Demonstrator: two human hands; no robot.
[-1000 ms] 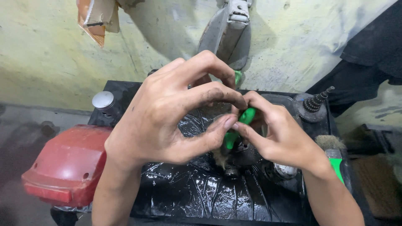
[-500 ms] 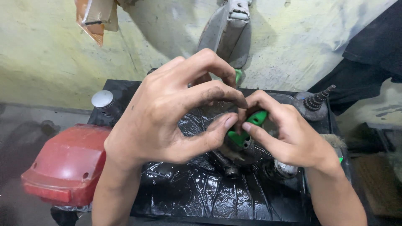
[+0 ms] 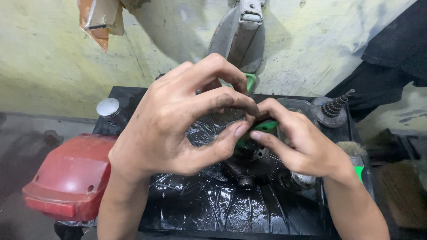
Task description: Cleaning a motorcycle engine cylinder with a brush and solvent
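A small green part (image 3: 267, 126) sits pinched between the fingertips of the left hand (image 3: 178, 129) and right hand (image 3: 298, 142), above a greasy metal piece (image 3: 251, 162) on the black tray (image 3: 200, 209). A red cover (image 3: 66, 178) lies left.

Both hands are crowding the middle of the black tray (image 3: 187, 209): the left hand (image 3: 178, 129) and right hand (image 3: 298, 142) are meeting fingertip to fingertip over a dark metal part (image 3: 249, 164). Glossy black sheeting is lying open toward the tray's near edge. A red cover (image 3: 66, 175) is blocking the left, a stepped cone (image 3: 331, 111) and a brush (image 3: 351, 149) the right, and a grey casing (image 3: 240, 33) is leaning behind.
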